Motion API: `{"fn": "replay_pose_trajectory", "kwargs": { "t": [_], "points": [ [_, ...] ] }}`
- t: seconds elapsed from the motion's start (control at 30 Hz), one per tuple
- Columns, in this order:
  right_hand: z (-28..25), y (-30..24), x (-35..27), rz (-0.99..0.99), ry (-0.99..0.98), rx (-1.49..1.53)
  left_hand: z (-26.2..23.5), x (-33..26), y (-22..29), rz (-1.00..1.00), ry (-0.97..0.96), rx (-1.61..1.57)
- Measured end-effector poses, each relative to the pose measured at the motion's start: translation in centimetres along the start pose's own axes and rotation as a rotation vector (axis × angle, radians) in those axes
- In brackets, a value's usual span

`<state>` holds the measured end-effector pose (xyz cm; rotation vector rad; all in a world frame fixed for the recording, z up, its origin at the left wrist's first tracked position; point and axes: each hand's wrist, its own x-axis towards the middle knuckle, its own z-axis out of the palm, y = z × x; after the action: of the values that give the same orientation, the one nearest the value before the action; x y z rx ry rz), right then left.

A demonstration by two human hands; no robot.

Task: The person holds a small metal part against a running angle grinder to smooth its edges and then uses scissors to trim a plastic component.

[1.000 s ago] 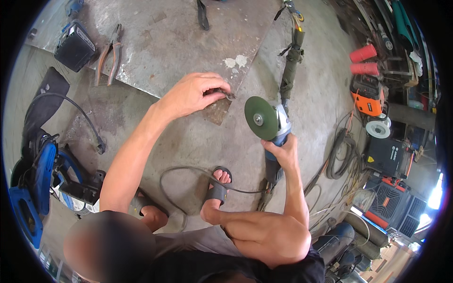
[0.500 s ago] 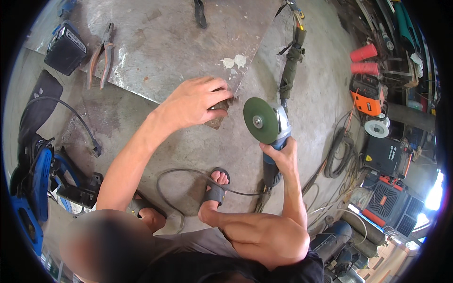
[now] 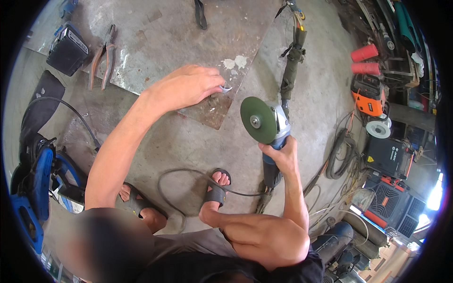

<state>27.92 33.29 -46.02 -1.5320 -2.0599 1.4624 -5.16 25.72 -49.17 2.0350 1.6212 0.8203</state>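
Observation:
My right hand (image 3: 283, 152) is wrapped round the blue body of an angle grinder (image 3: 270, 165). Its green disc (image 3: 258, 120) faces left and stands clear of the metal plate (image 3: 165, 42) on the floor. Over the plate's near corner, my left hand (image 3: 191, 86) pinches a small curved piece of shiny metal (image 3: 226, 88) between its fingertips. What this piece is cannot be made out, and the fingers cover part of it.
On the plate's left side lie pliers with orange-and-grey handles (image 3: 101, 66) and a black box (image 3: 67, 49). The grinder's cord (image 3: 174, 172) loops across the floor near my feet. Machines, including an orange-and-black unit (image 3: 368, 101), and coiled cables (image 3: 339, 158) stand at right.
My left hand has moved up and left, uncovering the plate's near corner, and the shiny piece now shows at its fingertips. The grinder has shifted slightly left.

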Motion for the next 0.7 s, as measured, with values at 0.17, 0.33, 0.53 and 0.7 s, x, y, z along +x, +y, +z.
{"fn": "replay_pose_trajectory", "kwargs": {
  "t": [0.17, 0.33, 0.53, 0.7],
  "points": [
    [-0.3, -0.9, 1.3, -0.026, -0.051, -0.049, 0.5, -0.3, -0.4, 0.018, -0.007, -0.006],
    [-0.3, -1.9, 2.6, -0.095, -0.061, -0.097, 1.0, -0.7, -0.2, 0.039, 0.029, 0.026],
    [0.0, -2.4, 3.6, -0.151, -0.064, -0.137, 1.3, -1.2, -0.3, 0.054, 0.025, 0.068],
    [0.3, -2.9, 3.7, -0.116, -0.067, -0.149, 1.9, -1.4, -0.4, 0.079, 0.062, 0.078]
  ]
}}
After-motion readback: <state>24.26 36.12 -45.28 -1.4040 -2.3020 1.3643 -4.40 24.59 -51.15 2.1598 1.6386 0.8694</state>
